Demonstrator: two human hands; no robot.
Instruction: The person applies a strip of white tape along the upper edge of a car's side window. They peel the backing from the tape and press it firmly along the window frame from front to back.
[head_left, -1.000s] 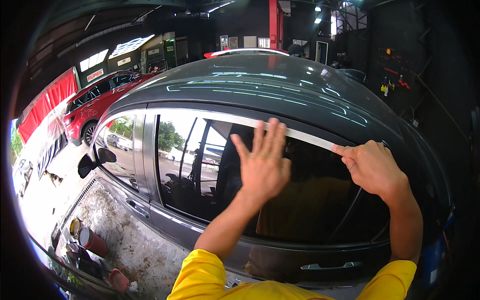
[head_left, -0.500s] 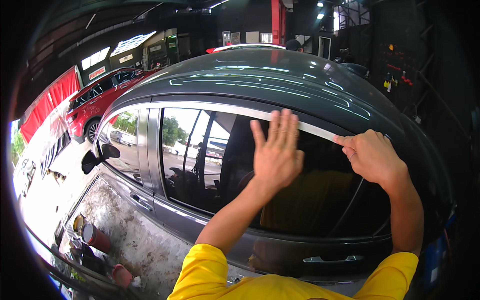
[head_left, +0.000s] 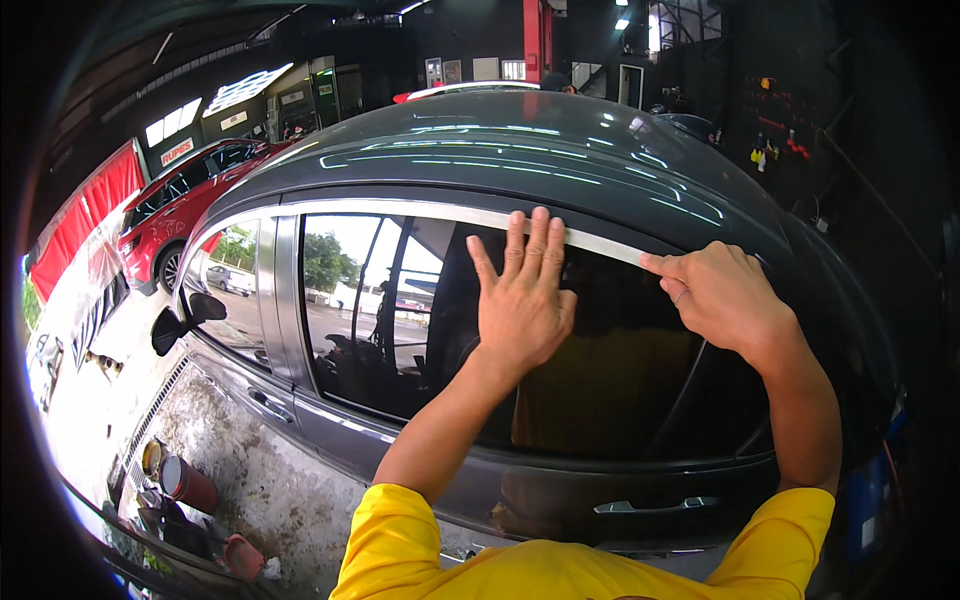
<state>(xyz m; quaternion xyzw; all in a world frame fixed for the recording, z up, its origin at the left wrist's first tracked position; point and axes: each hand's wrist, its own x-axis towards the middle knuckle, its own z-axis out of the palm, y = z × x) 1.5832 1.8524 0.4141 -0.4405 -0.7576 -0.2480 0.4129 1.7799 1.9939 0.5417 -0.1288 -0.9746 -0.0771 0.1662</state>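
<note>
A grey car's side fills the middle of the view, its dark rear door window (head_left: 620, 340) edged along the top by a silver trim strip (head_left: 420, 212). My left hand (head_left: 525, 300) lies flat against the glass, fingers spread and their tips on the strip. Farther right, my right hand (head_left: 725, 295) has its fingers curled, with a fingertip and thumb at the strip's right part. That hand covers whatever part of the strip runs behind it. A ring shows on one of its fingers.
The car's roof (head_left: 470, 140) curves away above the window. A door handle (head_left: 655, 507) and side mirror (head_left: 170, 328) stick out. Buckets (head_left: 188, 483) stand on the stained floor at lower left. Beyond is a red car (head_left: 190, 200); bottles hang on the right wall.
Both hands sit slightly farther left along the trim strip, still in the same poses. The whole view has shifted a little.
</note>
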